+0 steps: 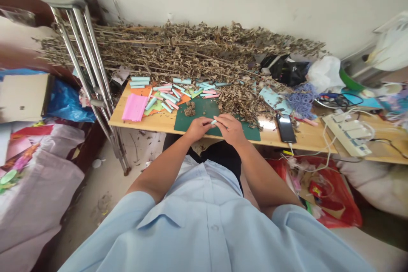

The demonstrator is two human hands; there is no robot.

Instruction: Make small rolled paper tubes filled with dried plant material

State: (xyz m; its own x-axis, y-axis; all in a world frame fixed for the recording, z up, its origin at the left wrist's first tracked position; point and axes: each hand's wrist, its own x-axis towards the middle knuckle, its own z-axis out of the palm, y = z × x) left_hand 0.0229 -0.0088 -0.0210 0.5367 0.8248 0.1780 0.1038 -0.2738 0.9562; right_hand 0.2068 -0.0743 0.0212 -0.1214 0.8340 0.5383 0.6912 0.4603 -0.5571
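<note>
My left hand (199, 128) and my right hand (231, 129) meet above the front of a green cutting mat (204, 107). Between their fingertips is a small light-blue paper roll (213, 122), mostly covered by the fingers. A small clump of dried leaves (190, 109) lies on the mat beyond my left hand. To the right, a larger heap of crumbled dried leaves (244, 100) spreads over the mat's edge. Several blue and pink paper rolls (170, 97) are scattered to the left, near a stack of pink paper (135, 107).
Long bundles of dried stems (178, 46) lie along the wall. A crutch (92, 59) stands by the table's left end. On the right are a phone (286, 127) with a cable, purple yarn (302, 100) and a power strip (347, 134). Below sits a red bag (346, 199).
</note>
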